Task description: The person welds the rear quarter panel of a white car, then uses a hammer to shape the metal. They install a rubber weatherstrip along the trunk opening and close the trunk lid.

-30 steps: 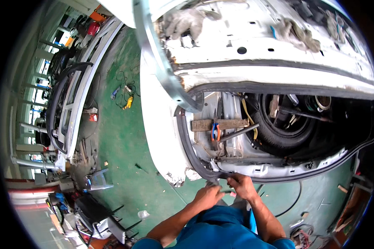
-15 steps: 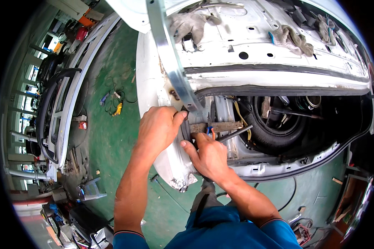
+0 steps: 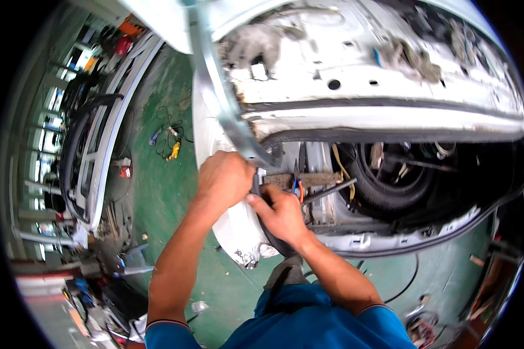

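Note:
At the left rear corner of a white car body (image 3: 230,237), both of my hands work on a black rubber seal strip (image 3: 275,239) along the trunk opening. My left hand (image 3: 226,177) is closed around the strip, just below a bent metal arm (image 3: 218,96). Beside it, my right hand (image 3: 282,210) grips the same strip with its thumb on top; its fingertips are partly hidden. Red-and-blue-handled pliers (image 3: 297,191) and a dark rod (image 3: 330,191) lie right of the hands, by a rusty brown bar (image 3: 317,178).
A spare wheel (image 3: 361,195) lies in the dark trunk well. Work gloves (image 3: 253,46) rest on the white panel above. On the green floor at left lie a cable and a yellow plug (image 3: 173,151); a car frame part (image 3: 102,145) stands beyond.
The view has shifted and blurred a little. My hands are slightly closer together on the seal strip, and more of the strip shows below my right hand.

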